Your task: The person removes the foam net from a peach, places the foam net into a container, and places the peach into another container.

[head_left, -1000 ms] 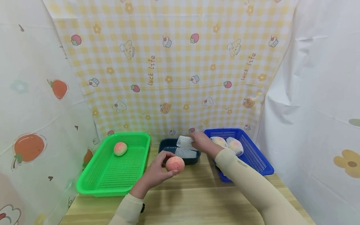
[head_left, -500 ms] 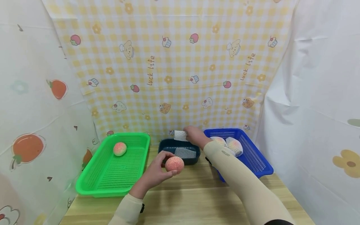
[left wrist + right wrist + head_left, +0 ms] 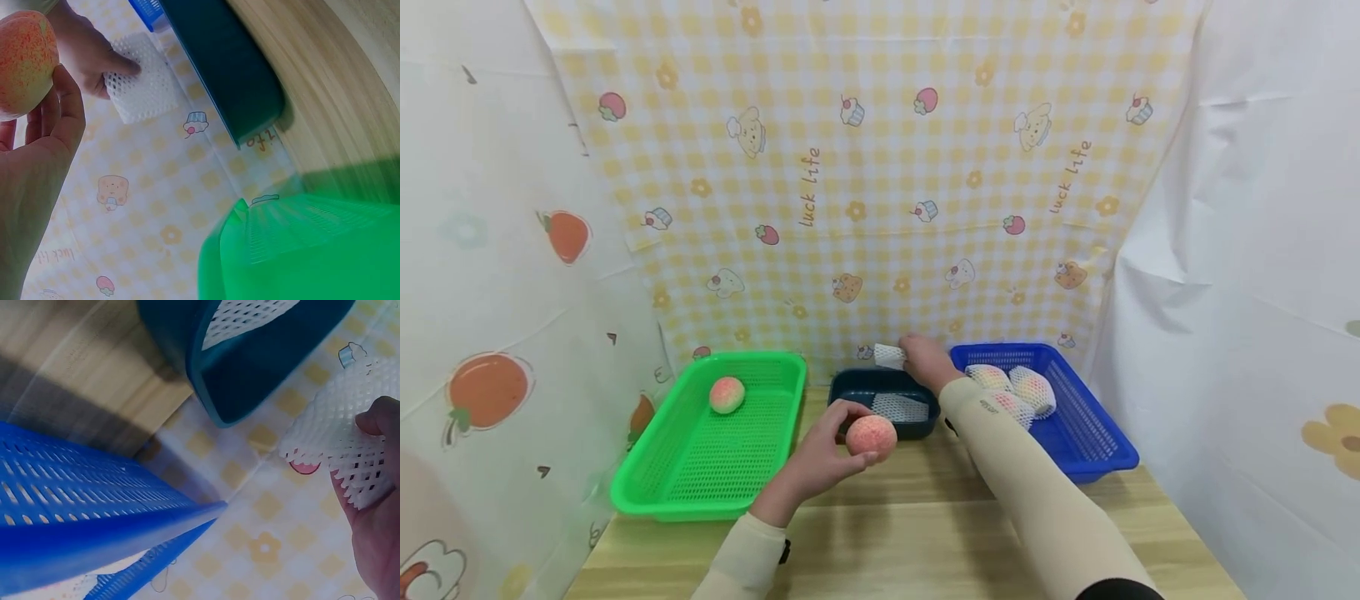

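Note:
My left hand (image 3: 823, 454) grips a pink peach (image 3: 872, 438) in front of the dark teal bin; the left wrist view shows fingers around the same peach (image 3: 25, 62). Above the bin's back rim, my right hand (image 3: 927, 362) pinches a white foam net sleeve (image 3: 890, 357) by one end. In the right wrist view the thumb presses on the sleeve (image 3: 340, 419), which looks flat. Another foam net sleeve (image 3: 901, 407) lies inside the teal bin (image 3: 850, 382).
A green basket (image 3: 707, 500) with one peach (image 3: 727, 395) stands on the left. To the right, a blue basket (image 3: 1093, 425) holds several peaches in foam nets (image 3: 1032, 391). A checked curtain (image 3: 865, 167) hangs behind the wooden table (image 3: 880, 533).
My right hand has lifted the foam net sleeve up out of the teal bin, toward the curtain. My left hand stays in place with the peach.

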`<state>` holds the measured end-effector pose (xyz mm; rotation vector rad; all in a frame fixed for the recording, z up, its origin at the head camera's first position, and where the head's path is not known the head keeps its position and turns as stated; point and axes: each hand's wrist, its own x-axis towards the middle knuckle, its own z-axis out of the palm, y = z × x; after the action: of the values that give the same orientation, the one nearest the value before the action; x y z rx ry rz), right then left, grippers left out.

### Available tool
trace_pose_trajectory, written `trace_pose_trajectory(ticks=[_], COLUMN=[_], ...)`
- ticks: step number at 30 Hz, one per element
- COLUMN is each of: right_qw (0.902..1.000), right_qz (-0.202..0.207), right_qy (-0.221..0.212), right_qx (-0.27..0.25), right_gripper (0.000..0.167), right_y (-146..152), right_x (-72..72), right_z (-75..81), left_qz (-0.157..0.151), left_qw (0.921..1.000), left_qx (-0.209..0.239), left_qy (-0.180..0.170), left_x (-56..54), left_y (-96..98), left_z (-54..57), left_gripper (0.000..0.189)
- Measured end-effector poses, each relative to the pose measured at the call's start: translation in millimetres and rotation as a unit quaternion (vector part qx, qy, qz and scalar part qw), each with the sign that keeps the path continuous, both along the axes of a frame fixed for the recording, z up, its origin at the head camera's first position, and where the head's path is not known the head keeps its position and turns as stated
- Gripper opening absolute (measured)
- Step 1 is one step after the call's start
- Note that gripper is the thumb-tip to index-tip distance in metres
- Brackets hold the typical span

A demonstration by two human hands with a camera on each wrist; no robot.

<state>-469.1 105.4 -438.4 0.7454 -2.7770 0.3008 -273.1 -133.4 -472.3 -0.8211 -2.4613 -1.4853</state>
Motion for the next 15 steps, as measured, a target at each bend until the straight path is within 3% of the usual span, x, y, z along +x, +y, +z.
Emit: trace_pose_trajectory(ticks=[4,11,15], right_qw=[0.9999,0.9964,0.9945], right_qz=[0.002,0.004,0.004], right_qy=[0.015,0.035,0.033], right_qx=[0.004,0.077,0.1], right_gripper=[0.015,0.012,0.015], right_y=[-3.5,-10.4,-11.5], right_x=[-5.3,-19.7,-21.8], right_z=[-10.1,-48.9,-62.9], left_qz=[0.001,-0.005,0.001], left_qw=[1.0,1.0,1.0], left_qx=[0.004,0.002,0.002], left_qy=[0.003,-0.005,-0.007], left_x=[0.4,2.1,3.0], left_y=[-2.3,-4.4,-5.6], left_z=[1.2,5.3,5.8], left_gripper=[0.054,0.055,0.055])
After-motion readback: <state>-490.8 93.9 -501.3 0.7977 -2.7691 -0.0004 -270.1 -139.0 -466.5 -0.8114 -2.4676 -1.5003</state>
